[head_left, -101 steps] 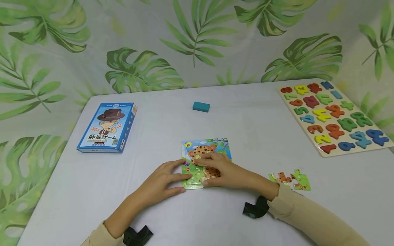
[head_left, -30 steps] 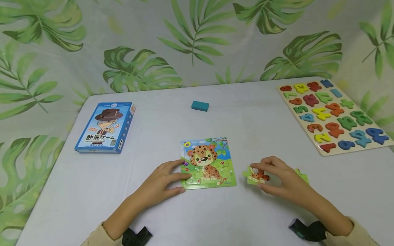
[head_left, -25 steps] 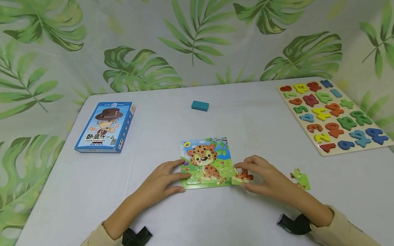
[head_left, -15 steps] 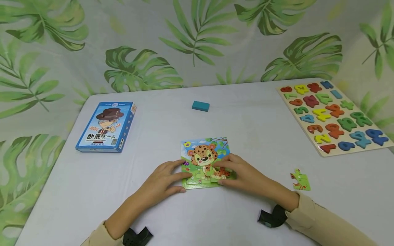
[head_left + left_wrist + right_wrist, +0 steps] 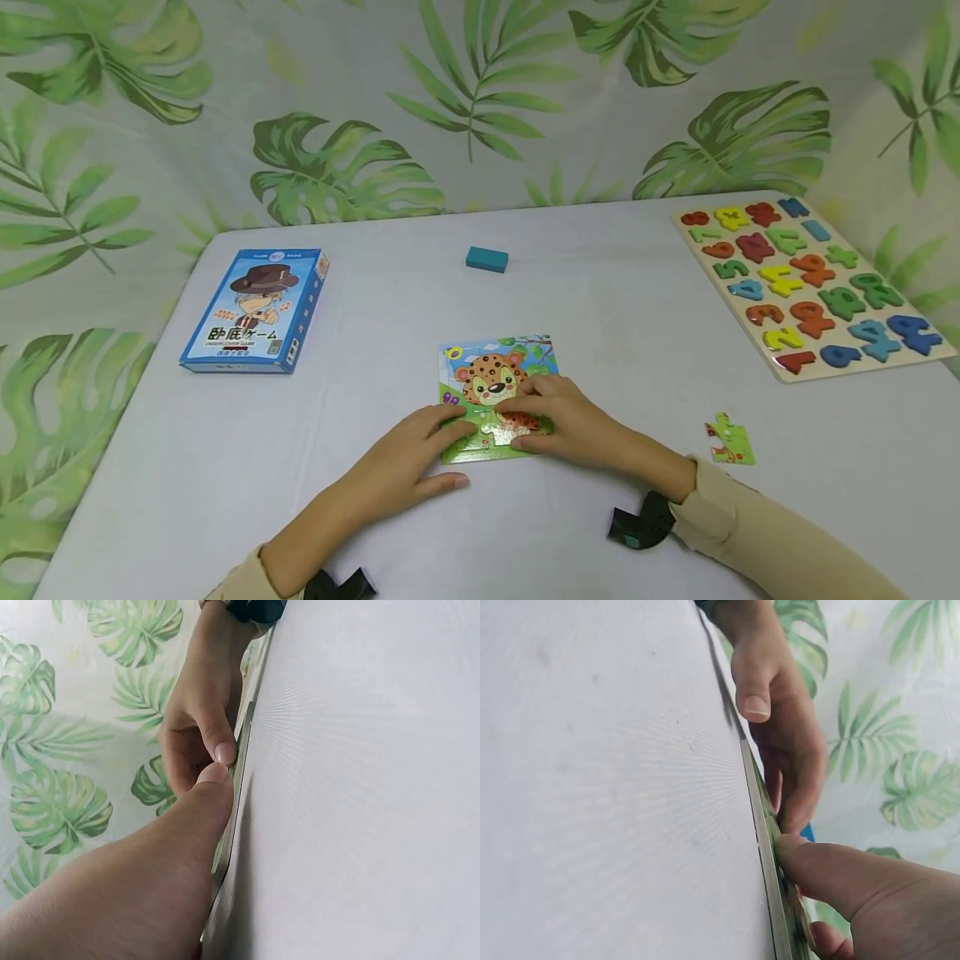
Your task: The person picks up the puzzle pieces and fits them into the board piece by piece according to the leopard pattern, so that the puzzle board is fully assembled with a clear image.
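Note:
A leopard jigsaw board (image 5: 468, 455) lies flat on the white table in the head view. My right hand (image 5: 573, 427) pinches a jigsaw piece (image 5: 517, 423) with leopard spots and paws, low over the board's lower right part. Its fingers hide some of the piece and the picture. My left hand (image 5: 408, 457) rests its fingertips on the board's left side, fingers loosely extended, thumb out in front of the near edge. One loose jigsaw piece (image 5: 733, 442), green with a bit of leopard, lies to the right. The right wrist view shows the right thumb (image 5: 817, 866) at the board's edge.
A blue card game box (image 5: 251, 312) lies at the left. A teal block (image 5: 487, 259) sits further back, behind the board. At the right is a wooden board (image 5: 786, 367) of coloured numbers and letters. A leaf-print cloth (image 5: 510, 100) hangs behind the table.
My right hand left the board, took a jigsaw piece from the right and carried it left onto the board. My left hand has shifted slightly right, its thumb now lower.

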A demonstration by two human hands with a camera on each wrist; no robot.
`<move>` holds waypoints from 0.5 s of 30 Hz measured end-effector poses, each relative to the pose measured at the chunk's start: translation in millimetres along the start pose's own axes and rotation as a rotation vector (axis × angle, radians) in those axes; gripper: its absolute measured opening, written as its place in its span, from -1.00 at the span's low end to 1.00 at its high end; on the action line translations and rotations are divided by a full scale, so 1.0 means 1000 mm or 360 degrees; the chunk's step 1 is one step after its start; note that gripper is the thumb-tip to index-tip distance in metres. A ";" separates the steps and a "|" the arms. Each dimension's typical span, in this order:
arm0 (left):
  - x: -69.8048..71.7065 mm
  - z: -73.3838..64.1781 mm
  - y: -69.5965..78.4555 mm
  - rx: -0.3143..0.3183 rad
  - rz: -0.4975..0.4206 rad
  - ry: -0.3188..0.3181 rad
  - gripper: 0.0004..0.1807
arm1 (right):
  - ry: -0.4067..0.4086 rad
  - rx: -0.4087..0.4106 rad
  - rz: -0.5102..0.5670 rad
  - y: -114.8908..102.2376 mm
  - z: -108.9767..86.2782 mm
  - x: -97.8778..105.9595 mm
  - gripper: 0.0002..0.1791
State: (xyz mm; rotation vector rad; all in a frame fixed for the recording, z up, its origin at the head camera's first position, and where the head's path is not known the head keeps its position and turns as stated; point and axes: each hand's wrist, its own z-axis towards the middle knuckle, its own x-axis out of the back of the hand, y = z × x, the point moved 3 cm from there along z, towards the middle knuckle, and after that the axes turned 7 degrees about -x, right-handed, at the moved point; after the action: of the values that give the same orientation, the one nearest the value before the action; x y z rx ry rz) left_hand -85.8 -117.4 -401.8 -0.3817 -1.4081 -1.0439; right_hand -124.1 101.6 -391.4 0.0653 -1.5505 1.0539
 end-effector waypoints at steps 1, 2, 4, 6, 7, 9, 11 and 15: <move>0.000 0.000 0.000 -0.0011 0.0015 -0.0010 -0.38 | -0.0011 0.0008 -0.0002 0.000 0.001 0.000 -0.55; -0.001 0.000 0.001 -0.0019 0.0032 -0.0020 -0.38 | -0.0022 0.0015 -0.0002 0.000 0.002 0.000 -0.55; -0.001 0.000 0.001 -0.0038 0.0057 -0.0039 -0.38 | -0.0044 0.0024 -0.0008 0.000 0.003 0.000 -0.54; -0.001 0.000 0.002 -0.0051 0.0066 -0.0046 -0.40 | -0.0066 0.0032 -0.0027 0.000 0.004 0.000 -0.53; -0.001 0.000 0.002 -0.0050 0.0064 -0.0048 -0.41 | -0.0078 0.0033 -0.0037 0.000 0.005 0.000 -0.53; -0.001 0.000 0.002 -0.0034 0.0055 -0.0058 -0.42 | -0.0101 0.0031 -0.0067 -0.001 0.006 0.001 -0.53; -0.001 0.000 0.003 -0.0014 0.0042 -0.0064 -0.42 | -0.0129 0.0021 -0.0099 -0.003 0.006 0.002 -0.53; -0.002 0.000 0.002 0.0002 0.0033 -0.0055 -0.43 | -0.0210 -0.0005 -0.0113 0.000 0.002 0.003 -0.44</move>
State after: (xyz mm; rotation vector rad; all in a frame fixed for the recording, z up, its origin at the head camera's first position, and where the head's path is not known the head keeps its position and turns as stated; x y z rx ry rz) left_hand -83.4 -115.7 -402.8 -0.4141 -1.4329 -1.0237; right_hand -127.0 101.7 -388.9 0.1899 -1.6560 1.0075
